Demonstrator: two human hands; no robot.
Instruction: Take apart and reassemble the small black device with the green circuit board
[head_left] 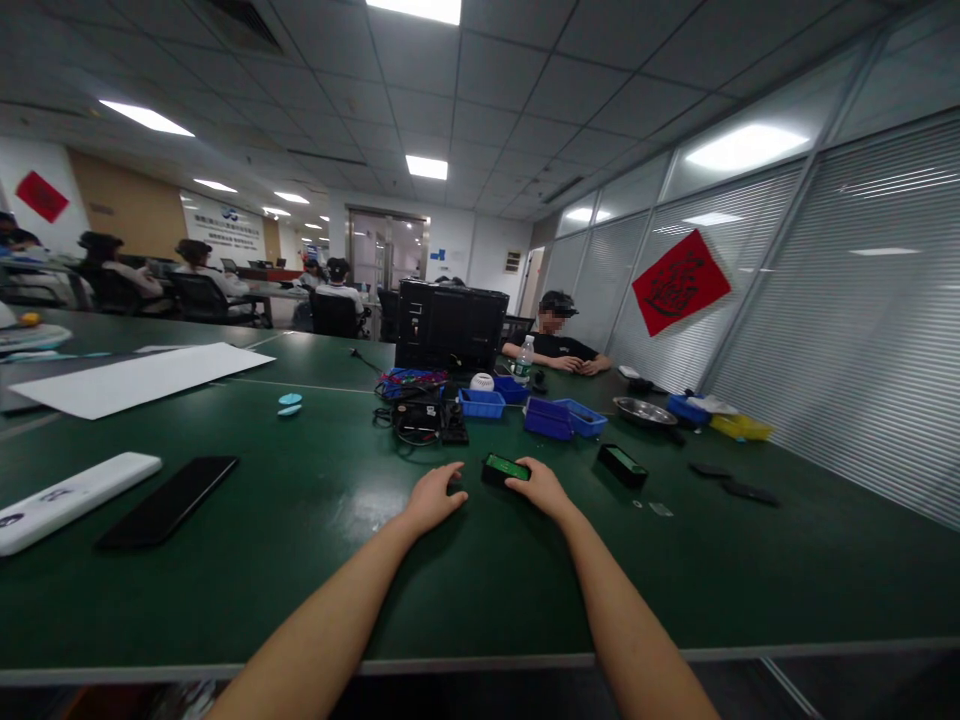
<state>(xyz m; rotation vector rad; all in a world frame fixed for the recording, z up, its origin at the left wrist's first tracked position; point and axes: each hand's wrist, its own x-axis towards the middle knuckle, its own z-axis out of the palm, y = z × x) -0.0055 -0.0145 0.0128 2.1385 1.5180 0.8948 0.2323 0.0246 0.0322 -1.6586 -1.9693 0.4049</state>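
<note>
A small black box with a green circuit board in its top (501, 467) rests on the green table (315, 590) before me. My right hand (541, 488) grips its right end, thumb on the near side and fingers behind. To the left of the box, a short gap away, my left hand (436, 498) hovers or rests near the tabletop with thumb and fingers apart and nothing between them. A second black box with a green board (622, 466) lies to the right of my right hand. Small clear plastic scraps (660, 509) lie just in front of it.
Beyond my hands sit a black device with cables (417, 418), blue trays (481, 403), a water bottle (526, 358) and a monitor's back (450, 325). A metal pan (645, 411) stands right. Leftward lie a black slab (169, 500) and white case (82, 498). Another person (556, 345) sits opposite.
</note>
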